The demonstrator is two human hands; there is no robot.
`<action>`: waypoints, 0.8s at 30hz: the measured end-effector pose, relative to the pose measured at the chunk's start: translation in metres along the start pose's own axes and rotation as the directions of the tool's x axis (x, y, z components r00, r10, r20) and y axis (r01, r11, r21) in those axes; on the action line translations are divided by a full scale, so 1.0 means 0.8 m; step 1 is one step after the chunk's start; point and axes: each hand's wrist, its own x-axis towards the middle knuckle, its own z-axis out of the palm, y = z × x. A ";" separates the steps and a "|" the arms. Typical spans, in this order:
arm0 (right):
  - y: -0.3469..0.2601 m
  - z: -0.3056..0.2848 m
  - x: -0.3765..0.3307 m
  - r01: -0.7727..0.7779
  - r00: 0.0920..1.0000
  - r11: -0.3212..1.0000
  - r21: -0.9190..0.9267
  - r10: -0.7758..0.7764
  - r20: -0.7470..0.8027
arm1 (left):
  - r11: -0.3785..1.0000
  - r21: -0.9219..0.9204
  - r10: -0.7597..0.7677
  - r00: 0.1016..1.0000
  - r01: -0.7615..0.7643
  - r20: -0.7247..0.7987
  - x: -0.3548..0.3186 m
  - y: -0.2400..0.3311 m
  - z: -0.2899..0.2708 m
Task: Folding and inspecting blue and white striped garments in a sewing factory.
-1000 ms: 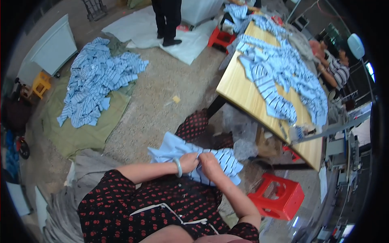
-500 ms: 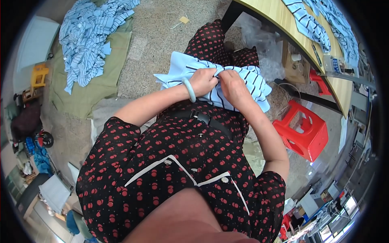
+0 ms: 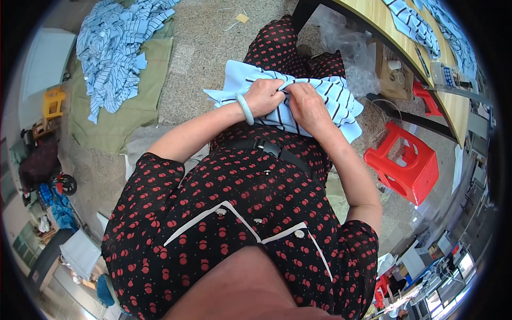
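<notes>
A light blue fabric piece with dark stripes (image 3: 333, 104) lies across my lap. My left hand (image 3: 263, 97), with a pale bangle (image 3: 244, 109) at the wrist, pinches the cloth near its middle. Close beside it, my right hand (image 3: 310, 108) also grips the cloth, fingers bent. Between the two sets of fingertips the fabric is gathered up. The fingertips themselves are partly hidden in the folds. At the left the cloth spreads out in a plain blue corner, and at the right it bunches in striped folds.
A heap of similar striped cloth (image 3: 114, 50) lies on a green sheet (image 3: 141, 101) at far left. To my right stand a red plastic stool (image 3: 408, 162) and a wooden-topped table (image 3: 381, 18) with more striped fabric (image 3: 410, 29). Clear plastic bags (image 3: 346, 56) lie under the table.
Both hands keep their hold on the striped fabric, with only a slight shift of the fingers. The whole view has shifted slightly.
</notes>
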 end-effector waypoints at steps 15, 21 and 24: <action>-0.002 0.007 -0.001 -0.017 0.998 0.992 0.127 0.025 -0.062 | 0.996 -0.090 -0.018 0.997 0.025 0.080 -0.004 0.010 -0.019; 0.001 0.004 -0.002 -0.088 0.995 0.977 0.193 0.097 -0.039 | 0.992 -0.126 -0.003 0.986 0.024 0.164 -0.007 0.012 -0.018; 0.003 -0.004 -0.001 -0.186 0.981 0.933 0.309 0.194 0.005 | 0.958 -0.250 -0.059 0.949 0.141 0.309 -0.001 0.007 -0.024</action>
